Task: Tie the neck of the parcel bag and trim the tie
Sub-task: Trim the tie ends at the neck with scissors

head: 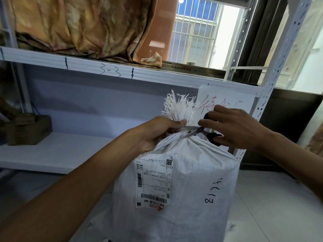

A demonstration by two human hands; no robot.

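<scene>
1. One view only, from my head camera. My left hand is closed around the gathered neck of the white woven parcel bag; my fingers wrap behind the neck and are hidden, only the thumb showing on top.
2. My right hand holds black-handled scissors, fingers curled through the loops. Much of the handles is covered by my fingers.
3. Scissor blades stand partly open at the neck, pointing left toward my left thumb, long axis roughly level. Their tips are lost against the bag folds, so I cannot tell what lies between them.
4. I cannot make out the tie itself; a few tan strands show just under my left thumb.
5. Frayed white fringe stands upward above the neck.
6. Bag stands upright on the floor in front of a white shelf unit, long axis vertical, neck uppermost. Its base is cut off by the frame edge.
7. Shipping label on the front is upside down; its print is too small to read.
</scene>
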